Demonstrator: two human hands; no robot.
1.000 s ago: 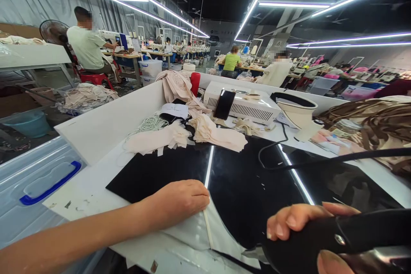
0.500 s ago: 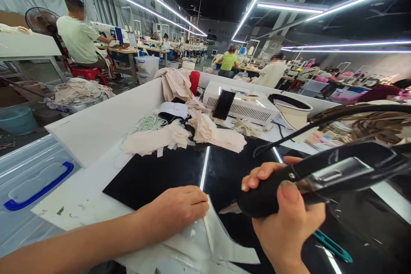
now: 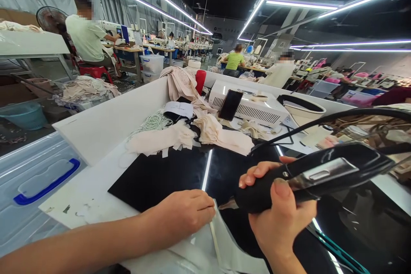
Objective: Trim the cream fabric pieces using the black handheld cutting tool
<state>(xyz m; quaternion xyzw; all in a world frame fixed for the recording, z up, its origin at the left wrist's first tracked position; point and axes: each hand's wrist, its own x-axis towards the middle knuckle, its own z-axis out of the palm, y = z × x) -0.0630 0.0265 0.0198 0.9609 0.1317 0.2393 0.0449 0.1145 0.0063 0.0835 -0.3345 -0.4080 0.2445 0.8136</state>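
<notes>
Head view: the right hand has lifted the black tool clear off the worktop over the last second and now holds it steady, barely shifted from half a second ago. Fingers wrap its rounded grip, thumb on top, its tip hanging just above the sheet. So the tool is up and poised, not pressing. The left hand hasn't budged: loosely curled, knuckles down, pinning the pale translucent sheet against the glossy black mat.

The tool is smooth black plastic with a shiny metal plate and a thick black cord arcing away. Beyond lie soft cream fabric pieces, frayed and floppy, and a boxy white machine propping a dark phone.
</notes>
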